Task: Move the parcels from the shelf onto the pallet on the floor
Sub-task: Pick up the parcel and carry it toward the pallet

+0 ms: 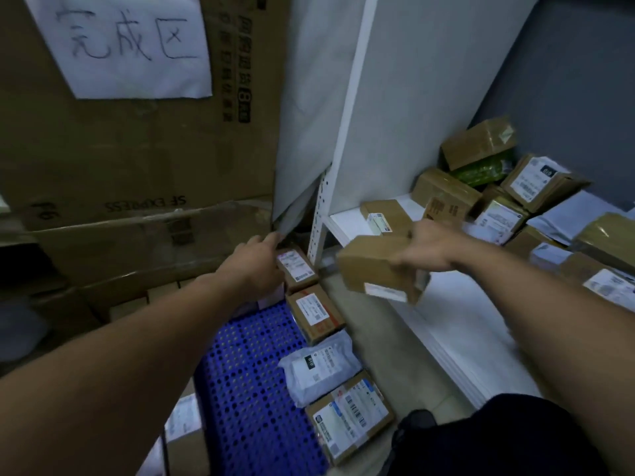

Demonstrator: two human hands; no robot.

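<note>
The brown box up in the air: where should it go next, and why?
Probably lower the brown box down and to the left, onto a bare patch of the blue pallet. The right grip holds it in the air beside the shelf. A row of parcels already lines the pallet's right edge, and the space beside them looks free.

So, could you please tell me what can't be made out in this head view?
Left hand: fingertips hidden behind the hand, head view; grip on labelled parcel unclear.
Brown box in right hand: motion-blurred, label unreadable.
Blue pallet: partly covered by left forearm, cut by bottom edge.
</note>
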